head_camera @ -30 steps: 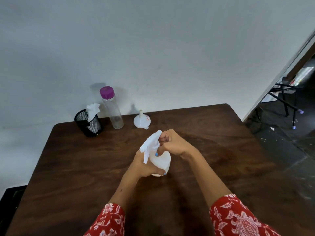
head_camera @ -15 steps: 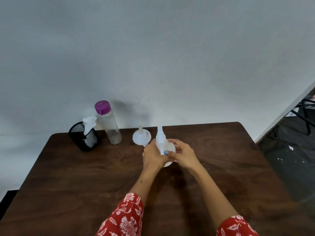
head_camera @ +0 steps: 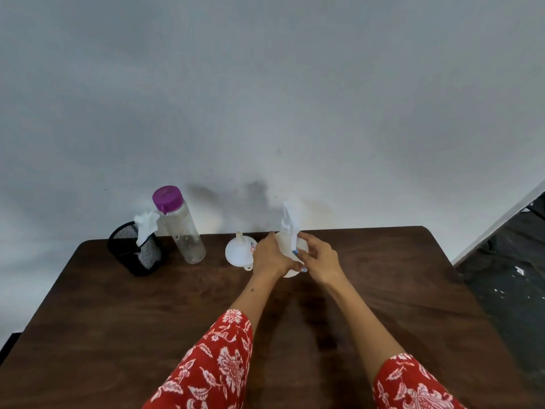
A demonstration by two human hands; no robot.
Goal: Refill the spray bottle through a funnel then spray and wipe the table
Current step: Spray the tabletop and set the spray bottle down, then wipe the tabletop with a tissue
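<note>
— Right, hands first?
— Left hand (head_camera: 269,256) wrapped round the left side of the white spray bottle (head_camera: 290,243), fingers curled against its round body. Right hand (head_camera: 320,261) on the other side, thumb and fingers closed on the bottle just below the trigger head.
— And the bottle itself?
— Upright on the dark wooden table (head_camera: 383,290), near the far edge, spray head on top and a bit blurred.
— Funnel?
— White funnel (head_camera: 239,251) upside down on the table, spout pointing up, just left of the left hand. Touching the hand or not, hard to say.
— Anything further left?
— Clear water bottle (head_camera: 181,228) with a purple cap, standing close to the wall, only a little liquid visible at the bottom. Beside it a black mesh cup (head_camera: 136,252) holding a white tissue (head_camera: 146,227) that sticks out of the top.
— Sleeves?
— Red with a white floral print, reaching to mid-forearm on both arms.
</note>
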